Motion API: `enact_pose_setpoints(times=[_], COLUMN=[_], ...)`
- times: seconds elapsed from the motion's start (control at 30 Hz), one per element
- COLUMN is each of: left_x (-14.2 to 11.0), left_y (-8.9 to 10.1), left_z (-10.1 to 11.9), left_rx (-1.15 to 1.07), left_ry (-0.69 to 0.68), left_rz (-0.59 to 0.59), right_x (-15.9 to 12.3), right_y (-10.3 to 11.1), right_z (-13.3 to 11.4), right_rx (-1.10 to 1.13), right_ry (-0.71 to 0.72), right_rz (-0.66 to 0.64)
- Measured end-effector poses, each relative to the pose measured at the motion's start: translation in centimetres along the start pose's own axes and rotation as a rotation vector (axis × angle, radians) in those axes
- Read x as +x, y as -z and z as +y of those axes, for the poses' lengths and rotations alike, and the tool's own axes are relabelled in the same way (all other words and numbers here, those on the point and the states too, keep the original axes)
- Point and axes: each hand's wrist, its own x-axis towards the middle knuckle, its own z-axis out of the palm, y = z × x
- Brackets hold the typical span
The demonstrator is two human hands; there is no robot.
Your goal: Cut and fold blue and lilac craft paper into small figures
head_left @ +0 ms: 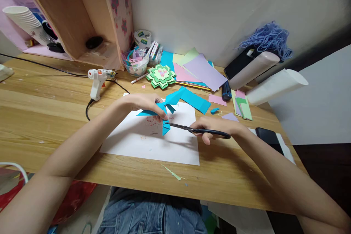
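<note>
Left hand [149,105]: fingers pinch blue folded paper [165,126] above white sheet [175,146] | right hand [210,128]: grips black scissors [203,130], tips at blue folded paper | glue gun [96,82] on table [55,117], near green layered paper flower [161,76].

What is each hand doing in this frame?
Left hand: closed on folded blue paper, gripped between thumb and fingers.
Right hand: closed around the scissors, blades at the paper's lower part.
</note>
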Motion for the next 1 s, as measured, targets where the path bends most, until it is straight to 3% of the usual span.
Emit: enact_pose_setpoints(times=[0.33,0.43,0.63,0.77,0.87,0.93,1.0], left_x=[0.2,0.3,0.8,1.4,2.0,2.3,2.4], left_y=[0.2,0.3,0.8,0.4,-0.6,-1.5,-2.4], left_z=[-0.2,-0.3,-0.5,-0.6,-0.7,-0.7,-0.6], left_rx=[0.007,0.009,-0.054,-0.152,-0.148,-0.118,-0.108], left_ry=[-0.016,-0.023,-0.129,-0.18,-0.192,-0.198,-0.206], left_rz=[-0.01,0.05,0.219,0.41,0.515,0.557,0.584], right_x=[0.1,0.1,-0.7,-0.4,1.0,2.3,3.3], right_y=[0.2,0.1,-0.8,-2.0,-2.7,-3.0,-3.2], right_z=[0.5,0.2,-0.3,0.6,0.9,0.6,-0.2], right_rx=[0.018,0.055,0.163,0.305,0.361,0.456,0.54], right_ry=[-0.056,-0.066,0.09,0.079,-0.075,-0.039,0.042], right_rz=[-0.013,0.0,0.128,0.402,0.827,1.085,1.173])
